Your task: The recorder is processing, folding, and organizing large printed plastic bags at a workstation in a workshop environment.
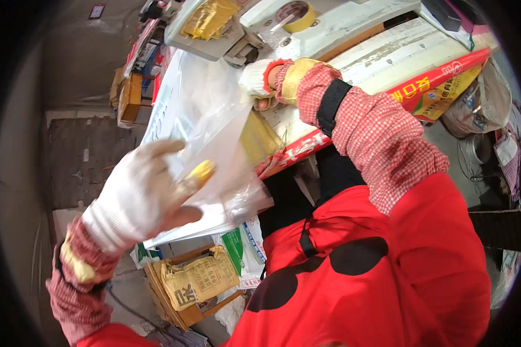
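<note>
My left hand (142, 194), in a white knit glove with a yellow thumb tip, is raised over the left part of a clear plastic sheet (228, 144). Its fingers are spread and hold nothing. Beside the sewing machine head (205, 26), my right hand (261, 81) is gloved too, with bare fingertips showing. Its fingers curl down at the sheet's upper right edge and seem to pinch it, though they are partly hidden. The sheet drapes off the table's near left edge. A yellowish patch (260, 137) lies beside it, below my right hand.
A tape roll (295, 16) rests on the machine. The worktable (388, 58) has a red printed front edge. Below stands a wooden stool (197, 315) with a yellow printed sack (205, 276). A translucent bag (480, 101) hangs at the right, near a wire coil (476, 149).
</note>
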